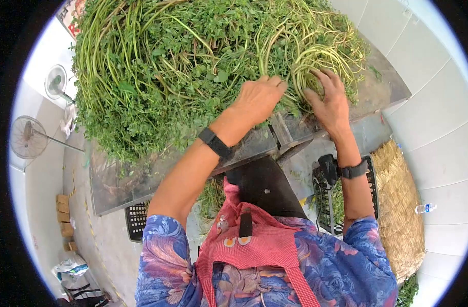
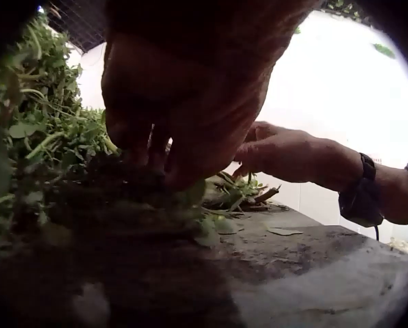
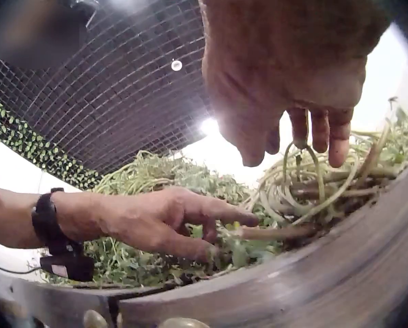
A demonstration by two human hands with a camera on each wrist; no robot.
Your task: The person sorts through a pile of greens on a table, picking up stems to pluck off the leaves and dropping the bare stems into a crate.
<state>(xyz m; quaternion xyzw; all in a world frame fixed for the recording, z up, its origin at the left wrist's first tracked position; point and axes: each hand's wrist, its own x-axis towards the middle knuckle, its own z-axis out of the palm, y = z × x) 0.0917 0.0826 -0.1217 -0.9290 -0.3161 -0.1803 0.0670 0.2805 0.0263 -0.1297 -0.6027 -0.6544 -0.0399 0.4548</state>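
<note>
A big heap of leafy greens with long stems (image 1: 193,66) covers most of the table (image 1: 121,184). At its near edge, my left hand (image 1: 259,100) reaches into the leaves and stems, its index finger stretched out and thumb apart in the right wrist view. Farther right, my right hand (image 1: 330,100) hovers over a coil of bare pale-green stems (image 1: 321,59), thumb and fingers spread. One looped stem (image 3: 303,160) meets its fingertips in the right wrist view. Shadow darkens the fingertips of my left hand (image 2: 183,89) in the left wrist view.
Below the table stand black crates (image 1: 137,222), and more greens (image 1: 211,199) lie on the floor. A woven straw bundle (image 1: 397,204) leans by the white wall at right. Two standing fans (image 1: 29,137) are at left. A wooden block (image 1: 281,130) sits at the table's near edge.
</note>
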